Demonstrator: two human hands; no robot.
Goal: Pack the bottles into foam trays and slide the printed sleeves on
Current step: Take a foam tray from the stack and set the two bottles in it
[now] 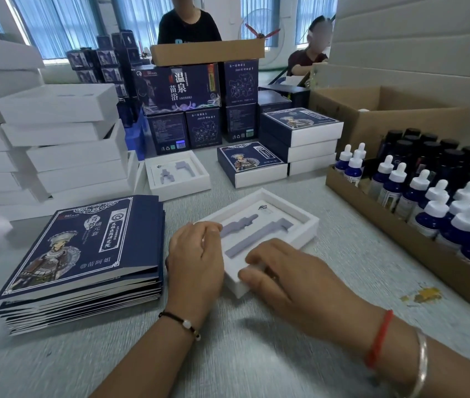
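Hands [196,254] [281,275] on white foam tray [299,225], grey bottle-shaped cutouts [252,235] empty

Single head-worn wide-angle view, looking forward and down, close over the desk [256,354]; both forearms enter from bottom edge, room windows visible at top.

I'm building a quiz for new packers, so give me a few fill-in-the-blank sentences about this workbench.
1. The foam tray under both hands holds ____ bottles.
2. The stack of printed sleeves lies beside the ____ hand.
3. The dropper bottles stand in a ____ box.
4. The right hand rests on the tray's ____ corner.

Missing words: no; left; cardboard; near
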